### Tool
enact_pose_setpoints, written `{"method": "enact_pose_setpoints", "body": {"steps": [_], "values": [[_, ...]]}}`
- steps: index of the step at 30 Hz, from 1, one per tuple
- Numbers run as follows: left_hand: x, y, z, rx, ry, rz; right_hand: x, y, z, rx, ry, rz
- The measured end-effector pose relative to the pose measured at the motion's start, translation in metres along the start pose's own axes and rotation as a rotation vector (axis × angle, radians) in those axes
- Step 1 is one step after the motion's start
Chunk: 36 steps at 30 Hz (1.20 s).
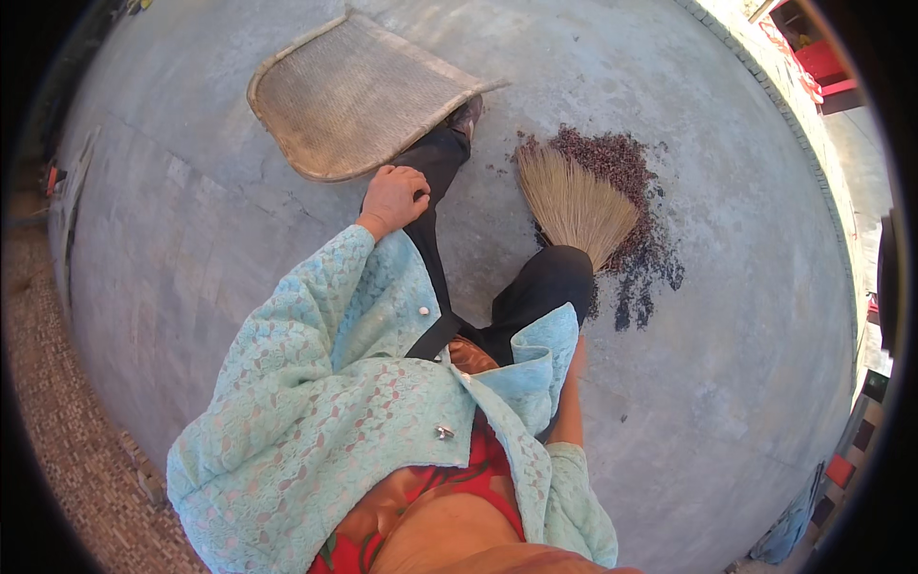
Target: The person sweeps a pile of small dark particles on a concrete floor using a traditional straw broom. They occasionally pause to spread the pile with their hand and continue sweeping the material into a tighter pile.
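Observation:
My left hand (395,198) lies on my dark-trousered left leg, its fingers curled in a loose fist with nothing seen in them. Just beyond it, a woven winnowing tray (359,96) rests on the floor, its near edge beside my leg and foot. My right forearm (571,397) reaches forward beside my right knee; the hand itself is hidden, so its grip does not show. A straw broom (579,206) points forward from that knee, its bristles fanned over a heap of small dark reddish grains (617,158). The broom's handle is out of sight.
Under everything is a grey concrete floor (727,364). Darker grains trail from the heap toward me. A low kerb (794,115) runs along the right side, with red objects (822,67) beyond it. Brown patterned paving (76,411) borders the floor at left.

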<state>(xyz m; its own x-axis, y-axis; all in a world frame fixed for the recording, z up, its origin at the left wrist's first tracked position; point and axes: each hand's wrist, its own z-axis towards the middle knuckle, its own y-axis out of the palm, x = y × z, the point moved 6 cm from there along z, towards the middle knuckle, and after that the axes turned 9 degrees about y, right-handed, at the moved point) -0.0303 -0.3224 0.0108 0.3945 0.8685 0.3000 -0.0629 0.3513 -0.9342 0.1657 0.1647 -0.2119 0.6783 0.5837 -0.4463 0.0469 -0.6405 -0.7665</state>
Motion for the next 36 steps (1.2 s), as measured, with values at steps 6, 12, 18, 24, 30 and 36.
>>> {"method": "enact_pose_setpoints", "body": {"steps": [6, 12, 18, 24, 30, 36], "values": [[0.000, -0.003, -0.005, -0.002, -0.013, 0.009, -0.031, -0.025, -0.023, 0.033, 0.023, 0.059], [0.000, -0.001, -0.004, -0.003, -0.017, 0.020, -0.011, 0.008, -0.003, -0.005, -0.014, 0.079], [-0.002, -0.002, -0.005, 0.000, -0.018, 0.007, -0.024, 0.011, 0.006, -0.020, 0.012, 0.056], [0.003, -0.001, 0.000, -0.043, -0.030, 0.014, -0.048, -0.020, -0.015, 0.042, 0.038, 0.060], [0.004, -0.001, 0.006, -0.012, 0.002, -0.014, -0.002, 0.025, 0.023, -0.017, 0.034, 0.085], [0.000, 0.000, -0.001, -0.012, -0.020, 0.018, -0.051, -0.022, -0.021, 0.015, -0.008, 0.070]]}}
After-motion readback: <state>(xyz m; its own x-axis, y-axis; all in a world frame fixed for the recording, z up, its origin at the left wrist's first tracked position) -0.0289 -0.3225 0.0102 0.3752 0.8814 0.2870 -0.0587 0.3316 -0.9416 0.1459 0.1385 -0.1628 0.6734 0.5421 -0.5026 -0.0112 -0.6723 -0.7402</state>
